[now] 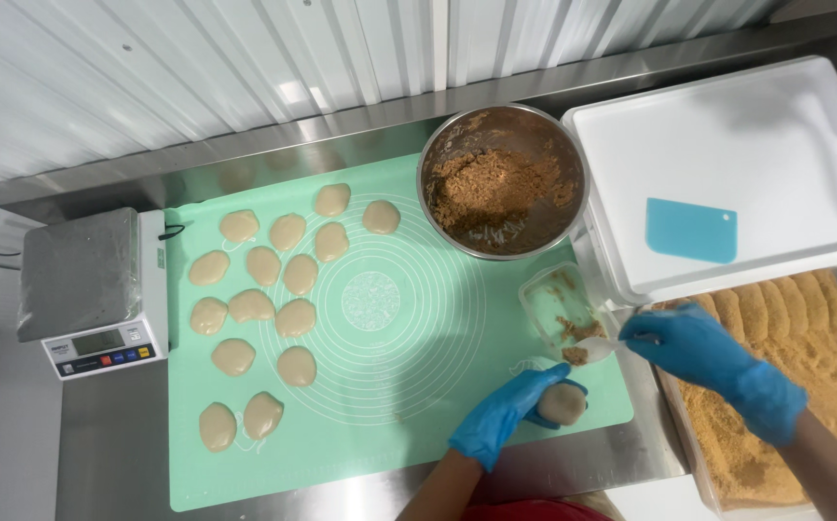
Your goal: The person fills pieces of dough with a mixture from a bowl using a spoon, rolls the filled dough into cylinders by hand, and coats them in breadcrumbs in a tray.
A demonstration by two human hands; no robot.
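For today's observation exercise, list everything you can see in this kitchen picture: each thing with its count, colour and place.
Green silicone baking mat: one, on the steel table.
Flat pale dough pieces: sixteen, beige, on the mat's left half.
Round metal bowl: one, holding brown filling, behind the mat.
White digital scale: one, left of the mat.
White plastic tray: one, right rear.
Blue plastic scraper: one, on the white tray.
Small clear plastic tub: one, with brown filling, by the bowl.
Crumb-coated tray: one, tan, far right.
Left hand: blue glove, cupping a dough piece.
Right hand: blue glove, holding a white spoon.
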